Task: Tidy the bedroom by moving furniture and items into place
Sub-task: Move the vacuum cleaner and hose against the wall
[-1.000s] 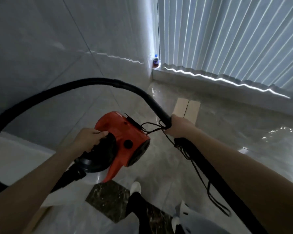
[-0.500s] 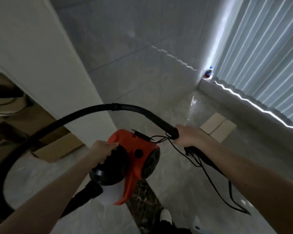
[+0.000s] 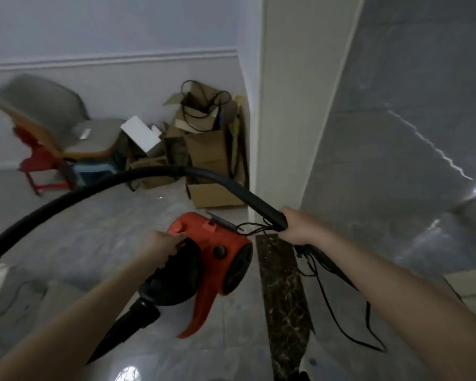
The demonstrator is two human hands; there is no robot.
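Observation:
I carry a red and black vacuum blower [image 3: 217, 248] in front of me above the floor. My left hand [image 3: 160, 247] grips its body at the black rear housing. A thick black hose [image 3: 138, 174] arcs from the unit's lower left, up and over to the right. My right hand [image 3: 297, 226] is closed around the hose's rigid end, with a thin black power cord [image 3: 338, 312] bunched at the hand and dangling below it.
A white door frame [image 3: 289, 105] stands just ahead, with a dark marble threshold strip [image 3: 283, 298] on the floor. Beyond it are piled cardboard boxes [image 3: 209, 149], a grey chair [image 3: 66, 125] over a red stool [image 3: 36, 166], and glossy grey tiles.
The view has swung left from the window corner to the doorway and the room beyond. Both hands keep the same hold on the blower and hose.

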